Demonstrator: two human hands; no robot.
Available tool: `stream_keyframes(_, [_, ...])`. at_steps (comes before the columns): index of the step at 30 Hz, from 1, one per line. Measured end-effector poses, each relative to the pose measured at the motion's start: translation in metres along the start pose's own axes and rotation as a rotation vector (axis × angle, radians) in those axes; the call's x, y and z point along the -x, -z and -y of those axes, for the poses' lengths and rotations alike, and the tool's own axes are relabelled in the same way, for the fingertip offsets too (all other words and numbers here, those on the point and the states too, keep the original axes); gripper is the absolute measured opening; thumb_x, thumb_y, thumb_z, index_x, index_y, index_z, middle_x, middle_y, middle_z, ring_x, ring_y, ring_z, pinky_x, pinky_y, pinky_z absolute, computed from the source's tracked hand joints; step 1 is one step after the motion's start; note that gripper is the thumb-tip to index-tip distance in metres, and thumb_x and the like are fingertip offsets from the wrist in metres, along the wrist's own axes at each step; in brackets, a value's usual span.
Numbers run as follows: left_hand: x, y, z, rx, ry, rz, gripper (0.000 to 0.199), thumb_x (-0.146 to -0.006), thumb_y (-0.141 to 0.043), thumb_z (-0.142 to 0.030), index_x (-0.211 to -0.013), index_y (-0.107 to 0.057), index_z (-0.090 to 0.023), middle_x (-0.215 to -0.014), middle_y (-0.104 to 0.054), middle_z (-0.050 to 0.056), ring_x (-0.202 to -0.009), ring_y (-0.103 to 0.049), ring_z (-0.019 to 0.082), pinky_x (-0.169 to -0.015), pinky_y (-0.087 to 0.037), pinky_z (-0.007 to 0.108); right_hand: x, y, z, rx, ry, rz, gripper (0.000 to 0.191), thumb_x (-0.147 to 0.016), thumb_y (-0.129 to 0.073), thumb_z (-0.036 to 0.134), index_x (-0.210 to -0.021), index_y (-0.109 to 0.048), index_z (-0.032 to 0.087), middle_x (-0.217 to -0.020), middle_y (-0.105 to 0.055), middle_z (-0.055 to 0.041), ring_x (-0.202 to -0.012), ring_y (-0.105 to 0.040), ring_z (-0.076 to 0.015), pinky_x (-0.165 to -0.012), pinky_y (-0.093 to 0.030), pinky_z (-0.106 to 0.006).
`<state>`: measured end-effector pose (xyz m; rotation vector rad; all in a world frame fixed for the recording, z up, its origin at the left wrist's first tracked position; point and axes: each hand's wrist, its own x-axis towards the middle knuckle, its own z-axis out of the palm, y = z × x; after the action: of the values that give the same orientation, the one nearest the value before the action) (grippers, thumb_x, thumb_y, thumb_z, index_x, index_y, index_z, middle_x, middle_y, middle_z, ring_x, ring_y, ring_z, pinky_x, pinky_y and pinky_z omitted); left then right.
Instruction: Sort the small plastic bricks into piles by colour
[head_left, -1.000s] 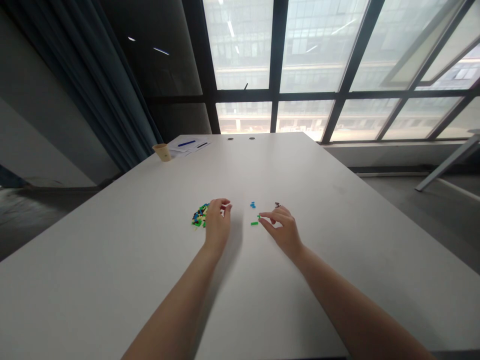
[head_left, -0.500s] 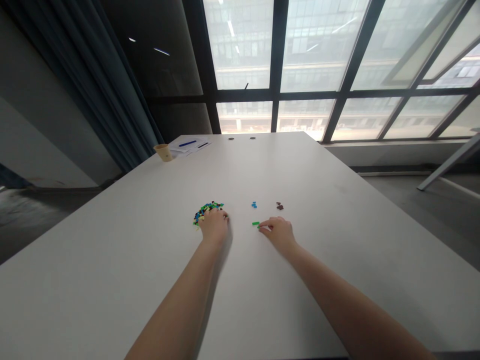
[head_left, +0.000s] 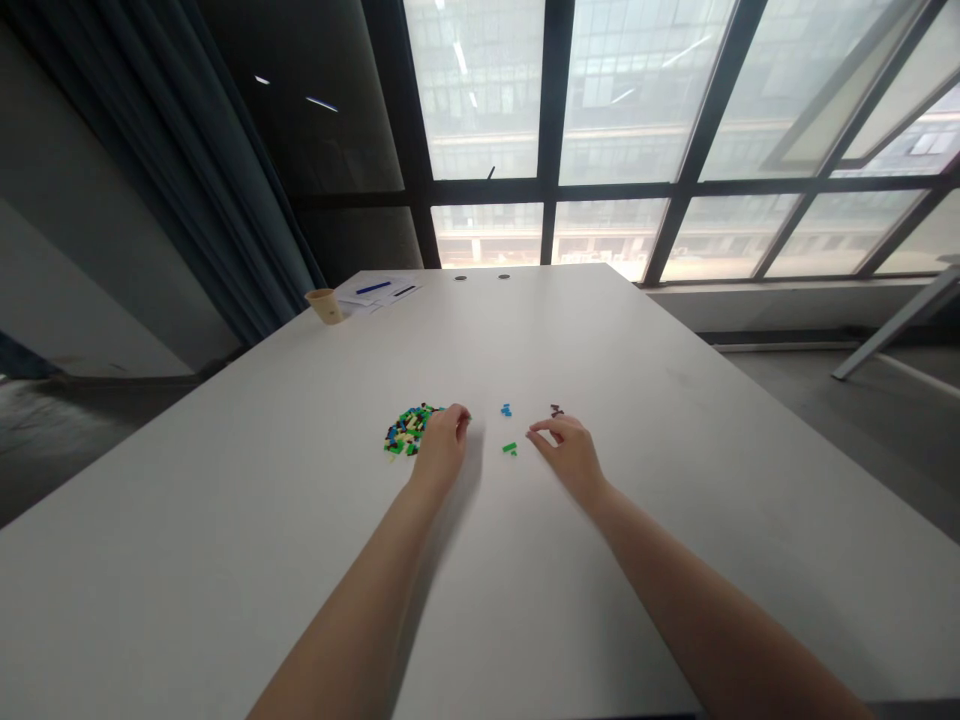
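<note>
Right, up from the bottom edge, two bare arms: left forearm (head_left: pixel 352 610) and right forearm (head_left: pixel 697 600), both angled in across a white table (head_left: pixel 225 560). Left hand (head_left: pixel 442 448) and right hand (head_left: pixel 568 455) apart, a strip of bare tabletop between them. Left hand low against the right side of a heap of small plastic bricks (head_left: pixel 406 432), a jumble of green, black, blue and pale yellow. Fingers curled over, knuckles up, tips out of sight: anything pinched in there? No telling from this view. Right hand looser, fingers gently curved, thumb and forefinger parted, nothing showing between them. Just left of those fingertips, green bricks (head_left: pixel 510 449) flat on the table. Farther up, a small cluster of blue bricks (head_left: pixel 506 410), and off to its right, just past the right hand's fingers, a small cluster of dark brown bricks (head_left: pixel 556 410), the two clusters apart. Way up at the far left corner of the table, a tan paper cup (head_left: pixel 325 306), right beside sheets of paper (head_left: pixel 379 292) with a blue pen (head_left: pixel 373 287) and a dark pen (head_left: pixel 406 290) on top. Beyond the far edge, a dark-framed window wall (head_left: pixel 600 120) full of pale daylight, and to the left, dark blue curtains (head_left: pixel 180 170).
</note>
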<state>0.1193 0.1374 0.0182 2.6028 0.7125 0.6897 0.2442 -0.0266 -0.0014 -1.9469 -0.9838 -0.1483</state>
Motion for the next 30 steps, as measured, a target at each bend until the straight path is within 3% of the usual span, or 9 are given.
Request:
stream_keyframes(3, [0.006,0.001,-0.018,0.214,-0.109,-0.012,0.017,-0.082,-0.04,-0.016,-0.084,-0.057,-0.019,-0.085,-0.063,0.005,-0.083,-0.056,0.017,-0.078,-0.044,0.031,0.0,0.003,0.007,-0.088,0.15,-0.027,0.014,-0.076,-0.063,0.032,-0.081,-0.071,0.021,-0.056,-0.047,0.0021,-0.061,-0.048,-0.0133,-0.066,-0.04,-0.027])
stream_keyframes(6, [0.013,0.004,-0.037,0.325,-0.097,0.035,0.016,-0.083,-0.042,-0.02,-0.085,-0.058,-0.019,-0.085,-0.064,0.004,-0.081,-0.057,0.016,-0.073,-0.045,0.028,0.003,0.003,0.016,-0.143,0.246,-0.014,0.015,-0.077,-0.064,0.031,-0.087,-0.07,0.022,-0.061,-0.052,0.0013,-0.065,-0.05,-0.0134,-0.072,-0.042,-0.028])
stream_keyframes(10, [0.019,0.006,-0.052,0.419,-0.051,0.085,0.016,-0.084,-0.044,-0.025,-0.086,-0.059,-0.019,-0.085,-0.065,0.003,-0.077,-0.058,0.013,-0.069,-0.046,0.025,0.006,0.005,0.022,-0.157,0.271,-0.067,0.012,-0.078,-0.063,0.031,-0.083,-0.071,0.023,-0.061,-0.055,0.0007,-0.064,-0.051,-0.0131,-0.073,-0.043,-0.03])
stream_keyframes(20, [0.02,0.006,-0.053,0.487,-0.046,0.08,0.019,-0.081,-0.048,-0.022,-0.097,-0.058,-0.02,-0.095,-0.064,0.003,-0.085,-0.058,0.013,-0.07,-0.045,0.025,0.005,0.012,0.026,-0.157,0.296,-0.152,0.011,-0.08,-0.061,0.029,-0.079,-0.07,0.023,-0.058,-0.055,0.0013,-0.061,-0.05,-0.0126,-0.072,-0.043,-0.03])
stream_keyframes(26, [0.021,0.009,-0.053,0.427,-0.062,0.087,0.014,-0.078,-0.051,-0.021,-0.09,-0.059,-0.021,-0.093,-0.063,0.003,-0.086,-0.056,0.015,-0.068,-0.044,0.026,0.004,0.018,0.027,-0.161,0.329,-0.209,0.011,-0.079,-0.062,0.029,-0.077,-0.07,0.023,-0.057,-0.057,0.001,-0.06,-0.05,-0.013,-0.07,-0.043,-0.031])
stream_keyframes(30, [0.02,0.007,-0.05,0.384,-0.075,0.075,0.011,-0.079,-0.051,-0.021,-0.087,-0.059,-0.021,-0.091,-0.063,0.002,-0.084,-0.056,0.015,-0.077,-0.045,0.03,0.004,0.018,0.027,-0.151,0.321,-0.2,0.01,-0.079,-0.062,0.029,-0.077,-0.071,0.024,-0.057,-0.058,0.0007,-0.06,-0.05,-0.0132,-0.071,-0.043,-0.032])
